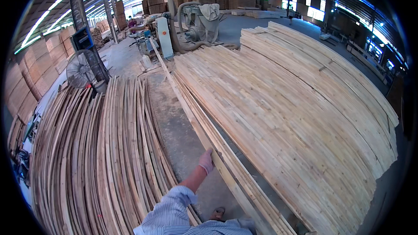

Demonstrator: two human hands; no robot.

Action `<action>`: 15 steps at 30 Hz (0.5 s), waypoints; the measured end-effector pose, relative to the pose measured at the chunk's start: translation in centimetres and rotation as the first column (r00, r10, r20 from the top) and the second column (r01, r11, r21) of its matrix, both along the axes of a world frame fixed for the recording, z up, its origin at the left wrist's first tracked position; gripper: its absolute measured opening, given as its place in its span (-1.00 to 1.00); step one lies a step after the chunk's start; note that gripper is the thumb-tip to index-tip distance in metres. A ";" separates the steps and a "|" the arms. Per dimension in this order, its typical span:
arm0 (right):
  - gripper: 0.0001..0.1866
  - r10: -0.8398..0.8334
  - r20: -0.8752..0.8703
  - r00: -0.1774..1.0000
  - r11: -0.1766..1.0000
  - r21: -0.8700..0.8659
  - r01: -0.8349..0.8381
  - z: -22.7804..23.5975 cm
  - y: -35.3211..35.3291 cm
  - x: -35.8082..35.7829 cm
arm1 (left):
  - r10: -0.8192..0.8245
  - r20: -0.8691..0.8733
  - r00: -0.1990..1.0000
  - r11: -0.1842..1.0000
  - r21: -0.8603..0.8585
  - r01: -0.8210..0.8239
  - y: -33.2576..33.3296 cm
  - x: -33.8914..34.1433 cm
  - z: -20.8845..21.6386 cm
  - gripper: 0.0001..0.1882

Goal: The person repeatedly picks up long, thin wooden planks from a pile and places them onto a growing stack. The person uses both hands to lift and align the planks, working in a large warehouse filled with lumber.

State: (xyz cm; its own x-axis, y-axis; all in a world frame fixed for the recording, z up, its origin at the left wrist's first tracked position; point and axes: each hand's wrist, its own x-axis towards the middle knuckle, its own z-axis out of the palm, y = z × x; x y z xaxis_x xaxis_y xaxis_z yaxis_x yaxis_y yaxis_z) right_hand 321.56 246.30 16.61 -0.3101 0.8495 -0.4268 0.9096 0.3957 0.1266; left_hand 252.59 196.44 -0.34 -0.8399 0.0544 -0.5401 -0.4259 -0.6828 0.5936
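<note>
Wide timber warehouse under a metal roof, seen from the head camera looking down a grey concrete floor (183,135). Stacks of boxed boards line the far wall, and a dust-collecting machine (202,21) stands at the far end of the floor beside a white panel (164,37).

Along the floor's left edge lies a spread of thin, rough wooden strips (100,156), with a standing fan (80,69) just beyond their far end. Along the right edge sits a large, low stack of pale planks (296,113), laid side by side.

Between the two piles, one long wooden slat (191,113) runs from the near edge of the floor toward the machine, resting against the left side of the plank stack. The left hand (206,161), reaching out of a striped sleeve, is closed around this slat partway along it. The right hand cannot be seen, so its state cannot be told.
</note>
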 end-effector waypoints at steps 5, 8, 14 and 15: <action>-0.29 -0.014 -0.103 0.995 0.997 -0.073 0.006 -1.1 -6.2 -12.0 | -0.025 0.031 0.999 0.971 -0.238 0.031 -4.3 -6.4 -1.9 -0.50; -0.29 0.573 -0.191 0.797 0.810 0.284 -0.514 -6.4 -10.1 -16.0 | -0.030 0.091 0.995 0.984 -0.173 0.046 -1.7 -4.5 -1.7 -0.44; -0.28 0.237 -0.176 0.955 0.902 -0.326 -0.284 -6.8 -18.0 -30.8 | -0.606 0.140 0.783 0.769 0.356 0.531 2.2 10.7 -15.0 -0.42; -0.27 0.191 -0.181 0.965 0.920 -0.309 -0.241 -7.7 -18.4 -31.3 | -0.893 -0.033 0.448 0.450 -0.059 0.891 5.7 13.7 -11.8 -0.52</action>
